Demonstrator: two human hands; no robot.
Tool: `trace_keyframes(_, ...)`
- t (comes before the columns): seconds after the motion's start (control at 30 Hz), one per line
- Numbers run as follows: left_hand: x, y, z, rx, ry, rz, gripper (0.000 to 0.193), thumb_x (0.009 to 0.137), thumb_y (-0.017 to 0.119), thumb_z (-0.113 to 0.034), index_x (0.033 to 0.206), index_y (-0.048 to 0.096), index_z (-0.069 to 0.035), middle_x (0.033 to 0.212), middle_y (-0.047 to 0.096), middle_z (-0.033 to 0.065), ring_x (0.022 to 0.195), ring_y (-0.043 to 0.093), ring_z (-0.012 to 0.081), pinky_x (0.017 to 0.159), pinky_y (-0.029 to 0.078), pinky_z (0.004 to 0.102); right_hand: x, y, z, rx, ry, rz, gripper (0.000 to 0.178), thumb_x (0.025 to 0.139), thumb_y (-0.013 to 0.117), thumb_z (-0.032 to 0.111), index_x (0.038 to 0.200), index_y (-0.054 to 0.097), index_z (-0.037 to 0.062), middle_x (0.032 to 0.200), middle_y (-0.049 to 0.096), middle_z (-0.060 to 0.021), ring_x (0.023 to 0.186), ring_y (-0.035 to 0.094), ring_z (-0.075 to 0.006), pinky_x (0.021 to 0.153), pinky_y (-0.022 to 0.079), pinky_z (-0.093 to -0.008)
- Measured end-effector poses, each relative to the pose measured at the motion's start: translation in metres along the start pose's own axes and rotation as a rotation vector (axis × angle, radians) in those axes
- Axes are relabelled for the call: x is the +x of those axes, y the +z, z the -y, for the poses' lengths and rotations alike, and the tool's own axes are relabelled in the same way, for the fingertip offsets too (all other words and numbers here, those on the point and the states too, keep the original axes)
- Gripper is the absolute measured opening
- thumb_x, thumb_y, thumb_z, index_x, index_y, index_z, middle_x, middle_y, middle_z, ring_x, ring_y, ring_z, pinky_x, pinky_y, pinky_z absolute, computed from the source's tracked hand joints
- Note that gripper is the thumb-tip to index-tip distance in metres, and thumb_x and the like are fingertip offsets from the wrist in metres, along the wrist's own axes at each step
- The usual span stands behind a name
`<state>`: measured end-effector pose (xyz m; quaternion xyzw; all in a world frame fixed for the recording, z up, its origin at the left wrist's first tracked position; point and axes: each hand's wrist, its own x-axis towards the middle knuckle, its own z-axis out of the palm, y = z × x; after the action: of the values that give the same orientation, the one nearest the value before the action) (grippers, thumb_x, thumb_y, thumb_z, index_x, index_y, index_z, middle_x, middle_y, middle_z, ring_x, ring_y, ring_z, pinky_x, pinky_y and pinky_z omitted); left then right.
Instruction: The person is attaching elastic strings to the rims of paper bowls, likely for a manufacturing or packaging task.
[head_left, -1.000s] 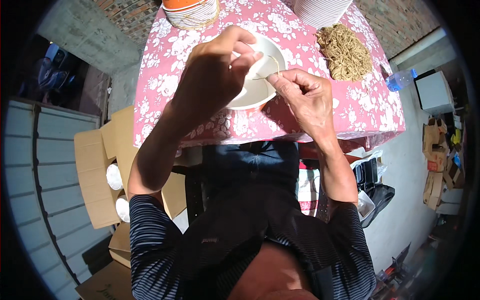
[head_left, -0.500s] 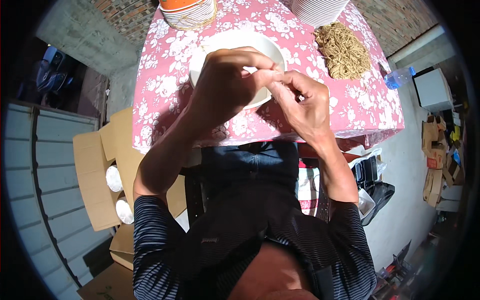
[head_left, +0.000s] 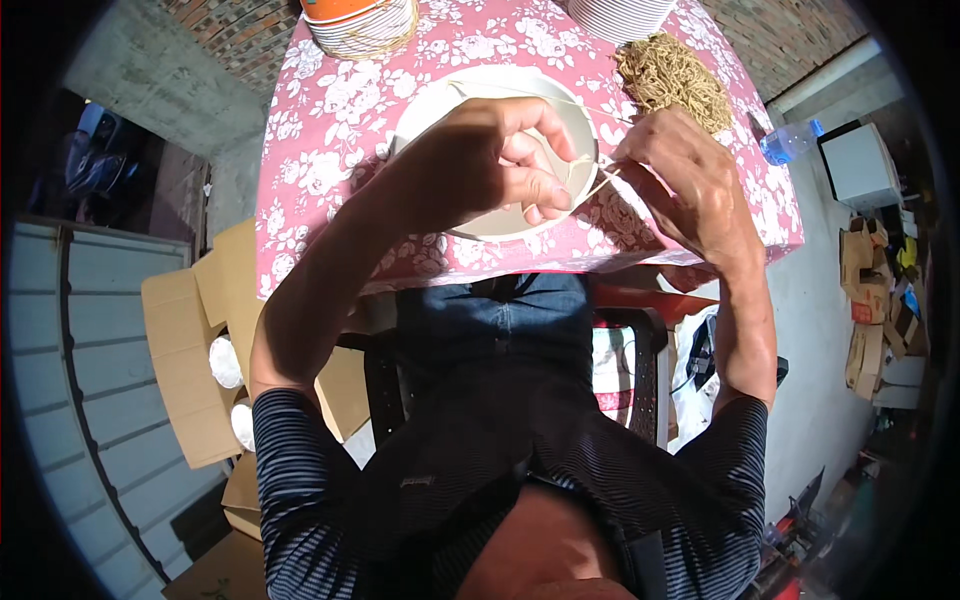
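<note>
A white round bowl (head_left: 488, 86) sits on the table's near half, in bright sun. A thin tan string (head_left: 606, 182) runs across its far rim to my right hand, and short strands show between my two hands. Over the bowl, my left hand (head_left: 500, 165) has its fingers curled and thumb bent in, closed on the string near the fingertips. My right hand (head_left: 690, 175) is off the bowl's right edge, fingers pinched on the string. Part of the bowl is hidden by my left hand and wrist.
A pile of tan strings (head_left: 680, 85) lies beyond my right hand. At the back stand a string-tied stack of orange and white bowls (head_left: 360, 30) and a white stack (head_left: 622, 15). A floral cloth (head_left: 330, 150) covers the table. Cardboard boxes (head_left: 180, 360) stand at left.
My hands were together over the bowl; now my right hand has moved away to the right, drawing the string out. My left hand's fingers have turned and spread a little.
</note>
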<state>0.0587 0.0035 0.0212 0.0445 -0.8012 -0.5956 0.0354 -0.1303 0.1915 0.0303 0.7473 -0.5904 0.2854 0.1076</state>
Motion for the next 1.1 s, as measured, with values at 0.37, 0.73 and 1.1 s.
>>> trace_keyframes(0.37, 0.017, 0.001, -0.005, 0.097, 0.014, 0.127, 0.017, 0.092, 0.077, -0.012, 0.1, 0.074, 0.003, 0.087, 0.076, 0.0088, 0.077, 0.072, 0.0132, 0.074, 0.057, 0.0278, 0.023, 0.0, 0.006, 0.207, -0.066, -0.054, 0.013, 0.088, 0.074, 0.0, 0.095, 0.063, 0.0006, 0.084, 0.062, -0.0106, 0.077, 0.063, -0.0273, 0.066, 0.051, -0.0391)
trace_keyframes(0.73, 0.015, -0.01, 0.012, -0.303, -0.092, 0.055, 0.026, 0.095, 0.072, -0.024, 0.103, 0.067, 0.0, 0.088, 0.067, 0.003, 0.076, 0.059, 0.0082, 0.077, 0.048, 0.0208, 0.008, 0.012, -0.006, 0.287, 0.022, -0.045, 0.018, 0.082, 0.068, -0.008, 0.098, 0.073, -0.0014, 0.092, 0.066, -0.0114, 0.09, 0.066, -0.0255, 0.078, 0.052, -0.0377)
trace_keyframes(1.1, 0.02, -0.007, 0.019, -0.339, -0.025, 0.04, 0.029, 0.095, 0.073, -0.023, 0.109, 0.067, 0.002, 0.09, 0.067, 0.0034, 0.082, 0.063, 0.0085, 0.079, 0.051, 0.0225, 0.007, 0.029, 0.0, 0.345, 0.204, -0.098, 0.032, 0.08, 0.089, 0.015, 0.105, 0.078, -0.0012, 0.084, 0.066, -0.0078, 0.076, 0.061, -0.017, 0.064, 0.049, -0.0319)
